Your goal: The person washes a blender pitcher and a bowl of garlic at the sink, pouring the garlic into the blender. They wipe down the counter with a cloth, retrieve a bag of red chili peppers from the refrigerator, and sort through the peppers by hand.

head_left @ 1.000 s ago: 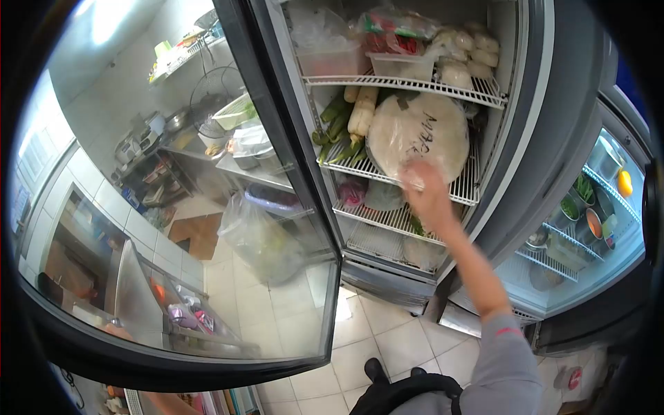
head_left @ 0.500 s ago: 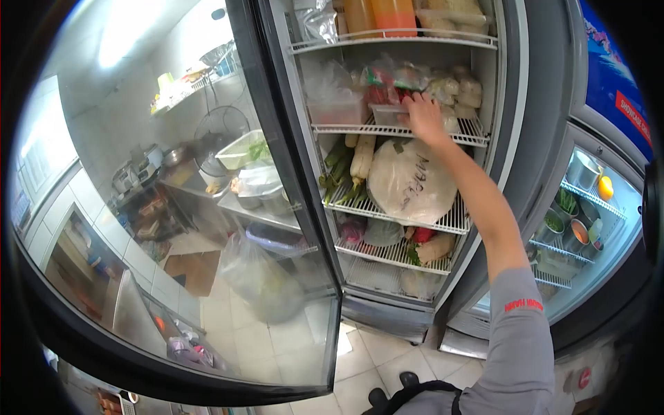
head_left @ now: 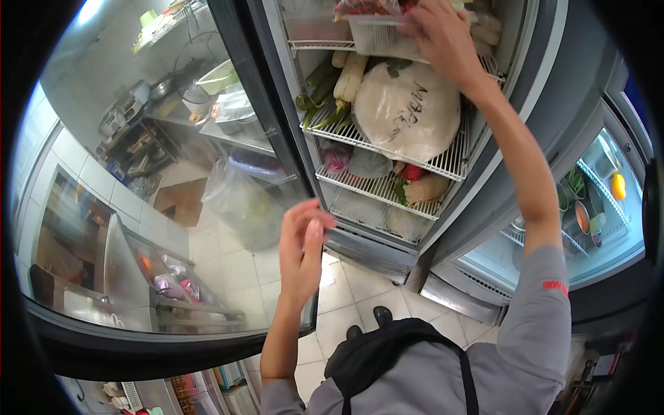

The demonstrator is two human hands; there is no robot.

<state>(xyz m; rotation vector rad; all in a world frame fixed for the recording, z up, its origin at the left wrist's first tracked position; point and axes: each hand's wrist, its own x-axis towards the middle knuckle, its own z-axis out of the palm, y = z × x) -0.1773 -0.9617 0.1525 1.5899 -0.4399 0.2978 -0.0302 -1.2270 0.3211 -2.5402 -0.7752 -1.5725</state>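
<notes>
My right hand (head_left: 446, 41) reaches to an upper shelf of the open fridge, its fingers closed on the side of a white plastic container (head_left: 380, 38). Packets with red contents (head_left: 366, 7) lie on top of that container, which juts out past the shelf front. My left hand (head_left: 303, 249) is raised in front of the open glass door, fingers loosely bent and apart, holding nothing. On the shelf below sits a large round wrapped bundle (head_left: 408, 111) with handwriting on it, beside white radishes (head_left: 351, 79) and long green vegetables (head_left: 321, 83).
The glass fridge door (head_left: 238, 242) stands wide open on the left. Lower wire shelves hold a red vegetable (head_left: 413, 172) and wrapped produce (head_left: 337, 158). A second, lit fridge (head_left: 588, 200) stands at right. Tiled floor (head_left: 353, 287) lies below.
My left hand has come into view near the door. My right hand has drawn the white container forward. The view has tilted down, so the fridge's top shelf is out of sight.
</notes>
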